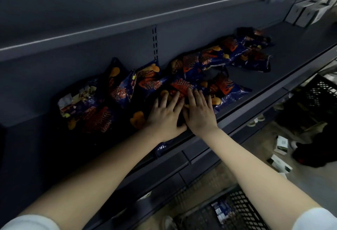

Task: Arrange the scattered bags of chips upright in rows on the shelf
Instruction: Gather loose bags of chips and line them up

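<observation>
Head view: both hands' spread fingers (177, 100) press flat on a light, crinkly, slippery chip bag (182, 88), best pinched at its top seam beyond them.

Shelf deck, right part: bare grey shelf (291, 47) surface between the chip bags (209, 62) and the white boxes (308, 10) at the far right; open to a hand.
Shelf deck, left front: dark bare patch before the leftmost bags.
Middle: bags lie overlapped from the back wall to the front edge; left hand (164, 114) and right hand (198, 113) rest flat on them.
Overhead: upper shelf rail (127, 23) limits height.
Below: black crates (321, 91) crowd the floor.
</observation>
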### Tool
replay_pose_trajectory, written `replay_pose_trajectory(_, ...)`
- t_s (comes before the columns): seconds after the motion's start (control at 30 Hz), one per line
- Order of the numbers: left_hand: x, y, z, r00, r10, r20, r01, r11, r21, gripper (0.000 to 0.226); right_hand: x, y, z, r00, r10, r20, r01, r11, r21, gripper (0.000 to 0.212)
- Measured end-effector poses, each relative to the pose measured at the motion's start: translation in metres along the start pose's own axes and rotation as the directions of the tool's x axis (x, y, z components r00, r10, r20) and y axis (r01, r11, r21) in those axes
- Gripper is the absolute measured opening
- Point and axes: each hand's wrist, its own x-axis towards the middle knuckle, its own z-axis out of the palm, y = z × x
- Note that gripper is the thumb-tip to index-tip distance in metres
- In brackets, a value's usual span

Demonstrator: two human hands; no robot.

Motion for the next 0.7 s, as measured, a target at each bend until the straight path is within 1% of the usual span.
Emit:
replay_pose_trajectory(0.17, 0.0, 0.0, 0.001, 1.0, -0.004, 0.007, 0.004, 0.999, -0.032, 0.087, 0.005, -0.004, -0.011, 1.0, 0.001, -0.005, -0.001, 0.998, -0.065, 0.059)
replay_pose_trajectory(0.27, 0.001, -0.006, -0.001, 0.999, 0.012, 0.034, -0.007, 0.992, -0.128, 0.083, 0.008, -0.008, -0.019, 1.0, 0.007, -0.02, -0.008, 0.998, -0.061, 0.055)
replay_pose_trajectory(0.33, -0.001, -0.01, -0.002, 0.999, 0.02, 0.028, -0.013, 0.978, -0.206, 0.085, 0.007, -0.009, -0.021, 0.999, 0.006, -0.034, -0.008, 0.998, -0.06, 0.051)
replay_pose_trajectory(0.47, -0.008, -0.02, -0.003, 0.999, -0.044, -0.008, 0.04, 0.961, -0.274, 0.09, 0.0, -0.007, -0.018, 0.996, 0.009, -0.094, -0.012, 0.999, -0.04, 0.033)
replay_pose_trajectory(0.53, -0.01, -0.026, -0.005, 0.996, -0.087, -0.018, 0.077, 0.947, -0.311, 0.089, 0.0, -0.006, -0.018, 0.995, 0.009, -0.103, -0.011, 1.0, -0.019, 0.029)
replay_pose_trajectory(0.6, -0.011, -0.031, -0.009, 0.991, -0.123, -0.045, 0.098, 0.925, -0.368, 0.089, -0.002, -0.006, -0.019, 0.994, 0.01, -0.112, -0.007, 1.0, 0.026, 0.031)
replay_pose_trajectory(0.7, -0.011, -0.035, -0.015, 0.982, -0.154, -0.106, 0.092, 0.891, -0.445, 0.088, -0.012, -0.008, -0.017, 0.987, 0.016, -0.162, 0.002, 0.994, 0.108, 0.044)
